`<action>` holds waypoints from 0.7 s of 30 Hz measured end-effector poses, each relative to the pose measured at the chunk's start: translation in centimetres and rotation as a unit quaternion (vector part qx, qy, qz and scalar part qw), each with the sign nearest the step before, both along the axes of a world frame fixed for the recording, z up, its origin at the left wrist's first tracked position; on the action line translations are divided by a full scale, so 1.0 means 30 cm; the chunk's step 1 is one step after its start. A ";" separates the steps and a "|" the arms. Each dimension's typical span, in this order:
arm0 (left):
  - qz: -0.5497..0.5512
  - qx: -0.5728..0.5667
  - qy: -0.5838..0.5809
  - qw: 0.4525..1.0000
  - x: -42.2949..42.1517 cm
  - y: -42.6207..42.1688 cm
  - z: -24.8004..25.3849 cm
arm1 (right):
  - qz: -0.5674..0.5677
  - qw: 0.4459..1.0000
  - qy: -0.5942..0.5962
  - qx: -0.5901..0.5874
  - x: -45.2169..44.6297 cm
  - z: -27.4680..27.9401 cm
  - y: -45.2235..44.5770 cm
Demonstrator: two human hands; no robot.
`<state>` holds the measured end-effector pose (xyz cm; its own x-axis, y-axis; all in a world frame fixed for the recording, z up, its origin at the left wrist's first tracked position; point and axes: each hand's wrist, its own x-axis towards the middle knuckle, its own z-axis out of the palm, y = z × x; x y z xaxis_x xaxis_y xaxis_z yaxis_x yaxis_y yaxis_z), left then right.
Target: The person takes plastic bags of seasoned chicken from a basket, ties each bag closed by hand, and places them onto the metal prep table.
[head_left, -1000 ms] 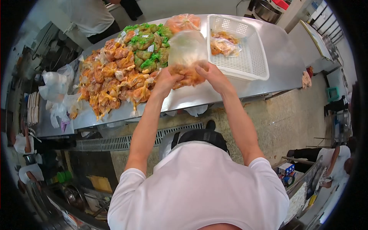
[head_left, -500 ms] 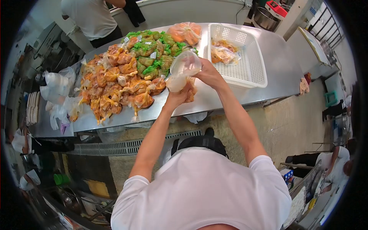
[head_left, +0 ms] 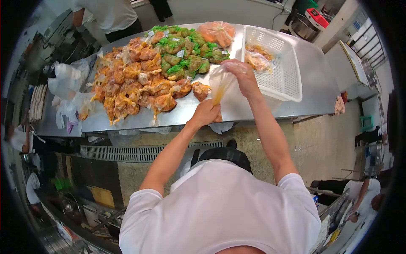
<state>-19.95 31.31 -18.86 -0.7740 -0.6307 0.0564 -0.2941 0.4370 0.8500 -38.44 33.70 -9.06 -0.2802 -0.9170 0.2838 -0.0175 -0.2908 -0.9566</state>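
A clear plastic bag (head_left: 221,83) is stretched between my two hands over the table's front edge, with orange-yellow liquid or residue showing in its lower neck. My left hand (head_left: 206,112) is closed around the neck, and a bit of orange content peeks out below it. Higher up, my right hand (head_left: 242,78) pinches the bag's top end, its fingers bent over the film. Just left of the bag, a small bag of orange marinated meat (head_left: 200,90) lies on the steel table. Beyond it spreads a heap of similar orange bags (head_left: 131,80).
Green-tied bags (head_left: 179,51) and a bag of orange pieces (head_left: 216,33) lie behind. A white perforated basket (head_left: 292,80) holds some bagged food at right. Rolls of clear bags (head_left: 67,80) sit at the table's left end. A person in a white shirt (head_left: 112,15) stands across the table.
The bag's wide mouth has been drawn together into a stretched neck. My right hand has moved right and now pulls its top; my left hand has shifted slightly right and down.
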 end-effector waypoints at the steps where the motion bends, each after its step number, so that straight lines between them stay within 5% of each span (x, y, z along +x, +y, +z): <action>1: -0.012 0.020 -0.012 1.000 -0.003 0.000 0.004 | -0.007 0.999 -0.009 0.040 0.016 -0.026 0.010; 3: -0.013 0.054 -0.024 0.998 -0.010 -0.024 0.026 | 0.002 0.994 -0.011 0.113 0.059 -0.107 0.017; 5: 0.004 -0.094 -0.041 0.995 -0.007 -0.010 -0.023 | 0.094 0.968 0.128 0.197 0.056 -0.159 0.048; 7: -0.015 -0.036 -0.023 0.999 0.042 -0.006 -0.001 | 0.059 0.985 0.002 0.165 -0.050 -0.173 0.035; 9: -0.036 -0.018 -0.070 0.997 0.100 -0.022 -0.013 | 0.085 0.958 0.089 0.261 -0.095 -0.027 0.080; 10: -0.039 -0.042 -0.081 0.995 0.116 -0.052 -0.018 | -0.003 0.950 0.279 0.141 -0.084 -0.028 0.074; 12: -0.023 -0.099 -0.103 0.989 0.117 -0.086 -0.051 | -0.169 0.771 0.603 -0.116 -0.039 -0.059 0.081; 13: -0.039 -0.103 -0.123 0.986 0.110 -0.086 -0.023 | -0.104 0.778 0.615 -0.081 -0.018 -0.087 0.077; 18: -0.113 -0.048 -0.229 0.966 0.086 -0.102 0.167 | 0.190 0.750 0.624 0.105 0.044 -0.231 0.078; 21: 0.007 -0.139 -0.040 0.990 0.067 -0.074 -0.006 | 0.234 0.897 0.193 0.322 -0.024 -0.097 0.093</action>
